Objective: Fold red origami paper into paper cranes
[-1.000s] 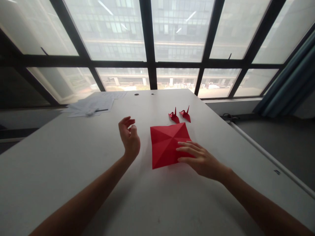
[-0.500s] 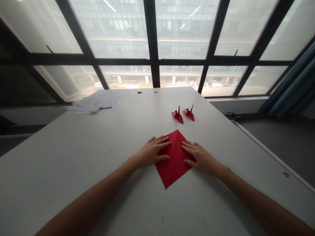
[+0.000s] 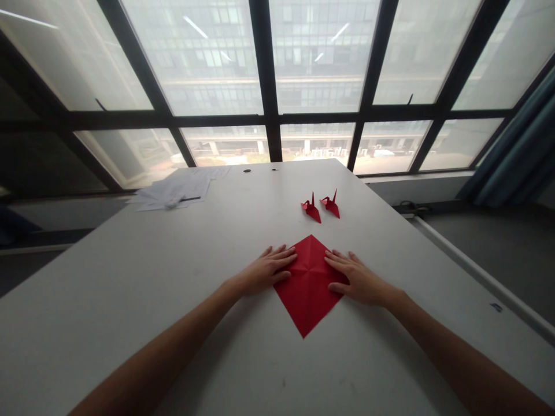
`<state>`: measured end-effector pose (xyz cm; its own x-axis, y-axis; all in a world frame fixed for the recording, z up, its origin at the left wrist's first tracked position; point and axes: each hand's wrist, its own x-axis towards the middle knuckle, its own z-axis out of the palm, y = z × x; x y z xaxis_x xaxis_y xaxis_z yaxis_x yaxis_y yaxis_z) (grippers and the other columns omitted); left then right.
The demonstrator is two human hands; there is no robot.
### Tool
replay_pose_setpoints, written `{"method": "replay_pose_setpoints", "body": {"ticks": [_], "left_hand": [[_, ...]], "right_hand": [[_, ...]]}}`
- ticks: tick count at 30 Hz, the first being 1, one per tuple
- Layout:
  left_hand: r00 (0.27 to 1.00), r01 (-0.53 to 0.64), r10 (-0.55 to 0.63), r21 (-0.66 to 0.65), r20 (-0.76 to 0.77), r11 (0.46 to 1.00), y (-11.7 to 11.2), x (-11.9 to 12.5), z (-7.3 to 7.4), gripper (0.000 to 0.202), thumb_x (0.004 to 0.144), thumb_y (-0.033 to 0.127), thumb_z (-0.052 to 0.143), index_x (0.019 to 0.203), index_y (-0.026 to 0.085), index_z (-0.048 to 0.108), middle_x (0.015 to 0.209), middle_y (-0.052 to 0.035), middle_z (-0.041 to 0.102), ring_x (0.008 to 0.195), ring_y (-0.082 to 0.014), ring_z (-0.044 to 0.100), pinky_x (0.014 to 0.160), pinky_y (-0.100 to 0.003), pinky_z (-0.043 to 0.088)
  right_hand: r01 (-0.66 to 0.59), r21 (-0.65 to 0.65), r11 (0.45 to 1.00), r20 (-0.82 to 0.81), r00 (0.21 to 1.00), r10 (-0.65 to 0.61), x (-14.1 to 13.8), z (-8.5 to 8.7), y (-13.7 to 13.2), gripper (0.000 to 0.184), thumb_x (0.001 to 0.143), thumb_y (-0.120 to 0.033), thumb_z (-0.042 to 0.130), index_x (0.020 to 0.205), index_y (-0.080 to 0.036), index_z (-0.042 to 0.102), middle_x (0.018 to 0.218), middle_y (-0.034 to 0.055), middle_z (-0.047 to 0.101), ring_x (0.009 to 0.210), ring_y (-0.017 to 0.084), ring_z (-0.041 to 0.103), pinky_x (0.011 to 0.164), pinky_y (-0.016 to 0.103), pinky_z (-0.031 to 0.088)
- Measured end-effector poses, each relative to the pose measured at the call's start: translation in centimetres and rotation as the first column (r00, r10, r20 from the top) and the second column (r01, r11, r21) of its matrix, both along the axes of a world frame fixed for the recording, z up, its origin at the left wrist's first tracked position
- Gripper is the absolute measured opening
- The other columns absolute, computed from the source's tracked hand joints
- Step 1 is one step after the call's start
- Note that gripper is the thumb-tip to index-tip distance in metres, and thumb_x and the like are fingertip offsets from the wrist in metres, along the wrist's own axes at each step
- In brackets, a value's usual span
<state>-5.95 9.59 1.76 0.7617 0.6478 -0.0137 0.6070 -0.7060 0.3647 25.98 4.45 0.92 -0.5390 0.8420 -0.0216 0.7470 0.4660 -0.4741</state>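
- Red paper sheet (image 3: 306,300) lies flat on the white table (image 3: 173,260), near you and about in the middle, turned like a diamond with one corner toward you; crease lines cross on it.
- Your left hand (image 3: 266,270) rests palm down on its left corner, fingers extended and a little spread.
- Your right hand (image 3: 359,277) rests on its right corner in the same manner; your two hands are apart, with the middle of the sheet between them, and neither one grips.
- Beyond the sheet, slightly to the right, stand two red folded cranes, the left crane (image 3: 312,212) and the right crane (image 3: 331,206), near each other.
- On the far left you have white papers (image 3: 197,180) with a dark pen (image 3: 189,199) on them; their faint print is too small to read.
- Near the right table edge is a small dark mark (image 3: 496,308); whether it is writing, I cannot tell.
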Motion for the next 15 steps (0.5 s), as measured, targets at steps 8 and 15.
{"method": "replay_pose_setpoints", "body": {"ticks": [8,15], "left_hand": [[1.0,-0.013,0.015,0.083,-0.023,0.996,-1.1,-0.7,-0.8,0.054,0.104,0.05,0.039,0.156,0.04,0.026,0.163,0.0033,0.026,0.153,-0.0273,0.016,0.124,-0.047,0.007],[0.999,-0.022,0.025,0.085,-0.038,0.996,-0.9,-0.9,-1.3,0.055,0.104,0.053,0.034,0.157,0.042,0.022,0.164,0.005,0.025,0.154,-0.0296,0.014,0.124,-0.049,0.008]], "right_hand": [[0.01,-0.07,0.997,0.04,0.999,-0.007,-0.1,1.0,-0.7,0.076,0.093,-0.05,0.056,0.158,-0.025,0.025,0.166,0.0067,0.018,0.154,0.028,0.007,0.122,0.054,-0.006],[0.022,-0.092,0.995,0.052,0.998,-0.017,-0.1,1.3,-1.1,0.07,0.096,-0.047,0.052,0.158,-0.029,0.025,0.166,0.004,0.02,0.154,0.028,0.009,0.12,0.059,-0.007]]}}
